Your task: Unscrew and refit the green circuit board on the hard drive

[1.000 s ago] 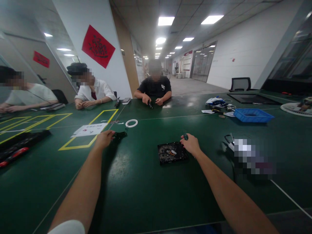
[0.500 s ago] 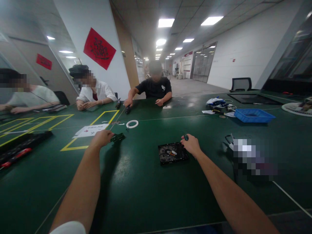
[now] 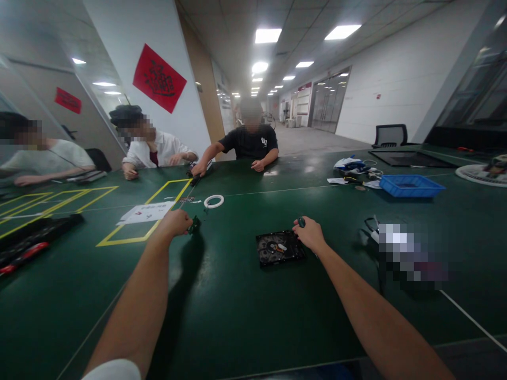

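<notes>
Turned since half a second ago, our green circuit board (image 3: 194,226) now shows narrower, its visible length running steeply, above the green table (image 3: 233,311). Our left hand (image 3: 177,223) reaches forward, knuckles up, fingers pinching the board's left side. Rightward, the opened hard drive (image 3: 279,249) lies flat, long axis left to right; at its right end our right hand (image 3: 311,235) points forward-left, fingers closed around a dark handle (image 3: 301,222).

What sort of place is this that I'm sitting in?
Probably an office or workshop space: there's a long green worktable marked with yellow tape, what looks like a hard drive on it, and ceiling lights running back above a hallway.
</notes>
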`<state>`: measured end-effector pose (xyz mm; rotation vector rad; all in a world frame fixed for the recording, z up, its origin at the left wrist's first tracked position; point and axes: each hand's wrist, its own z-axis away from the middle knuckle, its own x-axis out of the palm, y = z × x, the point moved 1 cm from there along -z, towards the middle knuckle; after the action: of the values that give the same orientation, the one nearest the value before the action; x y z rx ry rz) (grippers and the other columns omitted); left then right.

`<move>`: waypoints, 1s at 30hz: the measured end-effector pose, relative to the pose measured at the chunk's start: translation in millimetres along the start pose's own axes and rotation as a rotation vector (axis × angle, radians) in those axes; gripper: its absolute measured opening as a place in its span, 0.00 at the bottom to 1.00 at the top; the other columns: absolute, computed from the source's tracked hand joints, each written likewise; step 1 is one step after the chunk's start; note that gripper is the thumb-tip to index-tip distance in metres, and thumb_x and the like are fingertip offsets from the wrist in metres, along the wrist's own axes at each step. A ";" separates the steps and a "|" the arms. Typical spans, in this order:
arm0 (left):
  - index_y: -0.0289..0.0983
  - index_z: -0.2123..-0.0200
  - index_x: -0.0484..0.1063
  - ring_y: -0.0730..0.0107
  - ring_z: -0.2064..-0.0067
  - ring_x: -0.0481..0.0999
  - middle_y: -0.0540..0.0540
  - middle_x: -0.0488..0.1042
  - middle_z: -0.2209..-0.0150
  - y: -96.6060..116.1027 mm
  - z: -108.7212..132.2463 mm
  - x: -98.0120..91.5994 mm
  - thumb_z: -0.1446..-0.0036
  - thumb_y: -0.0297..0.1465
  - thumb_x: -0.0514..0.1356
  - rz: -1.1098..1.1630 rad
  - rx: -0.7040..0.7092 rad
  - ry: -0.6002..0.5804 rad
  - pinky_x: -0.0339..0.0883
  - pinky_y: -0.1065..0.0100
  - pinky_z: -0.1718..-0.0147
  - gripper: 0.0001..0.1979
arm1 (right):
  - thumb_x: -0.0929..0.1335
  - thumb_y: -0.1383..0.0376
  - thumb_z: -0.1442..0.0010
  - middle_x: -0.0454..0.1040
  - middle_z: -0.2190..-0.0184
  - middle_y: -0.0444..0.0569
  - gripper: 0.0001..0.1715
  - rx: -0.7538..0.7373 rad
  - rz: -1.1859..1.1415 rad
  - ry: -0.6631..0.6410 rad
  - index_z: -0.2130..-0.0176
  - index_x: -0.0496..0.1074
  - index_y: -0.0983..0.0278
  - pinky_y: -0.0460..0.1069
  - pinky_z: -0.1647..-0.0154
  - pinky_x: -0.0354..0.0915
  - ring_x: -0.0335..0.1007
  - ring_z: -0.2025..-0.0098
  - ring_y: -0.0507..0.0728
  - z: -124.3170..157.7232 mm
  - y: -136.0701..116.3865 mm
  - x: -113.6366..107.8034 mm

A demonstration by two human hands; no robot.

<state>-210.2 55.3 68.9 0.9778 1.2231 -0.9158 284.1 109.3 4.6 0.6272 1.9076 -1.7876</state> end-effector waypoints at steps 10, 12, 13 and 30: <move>0.40 0.74 0.77 0.57 0.67 0.79 0.44 0.77 0.77 38.0 1.4 11.0 0.42 0.40 0.55 0.052 0.118 0.094 0.66 0.67 0.67 0.16 | 0.68 0.68 0.42 0.81 0.61 0.51 0.13 -0.002 0.025 -0.030 0.56 0.75 0.63 0.49 0.60 0.73 0.78 0.59 0.57 0.5 -2.9 -2.5; 0.40 0.73 0.77 0.57 0.66 0.79 0.44 0.78 0.76 45.8 1.4 13.1 0.41 0.42 0.55 0.052 0.148 0.109 0.66 0.67 0.66 0.17 | 0.68 0.68 0.42 0.81 0.62 0.51 0.13 0.003 0.025 -0.033 0.55 0.75 0.63 0.49 0.59 0.73 0.78 0.59 0.57 0.8 -3.8 -2.9; 0.40 0.72 0.77 0.57 0.66 0.79 0.44 0.78 0.76 49.9 1.6 14.2 0.40 0.43 0.54 0.052 0.161 0.118 0.66 0.67 0.66 0.18 | 0.68 0.68 0.42 0.81 0.62 0.51 0.13 0.007 0.025 -0.035 0.55 0.75 0.62 0.49 0.59 0.73 0.78 0.60 0.58 0.9 -4.2 -3.0; 0.38 0.69 0.76 0.58 0.66 0.78 0.38 0.79 0.69 130.7 25.0 37.3 0.33 0.51 0.46 0.140 0.279 0.209 0.61 0.66 0.69 0.28 | 0.68 0.66 0.40 0.77 0.71 0.44 0.16 -0.056 0.042 -0.191 0.51 0.75 0.61 0.46 0.69 0.66 0.72 0.76 0.51 9.7 -19.6 -17.9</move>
<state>-74.9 72.5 46.9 1.3930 1.2022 -0.9052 286.6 98.0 30.4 0.4554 1.7966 -1.6967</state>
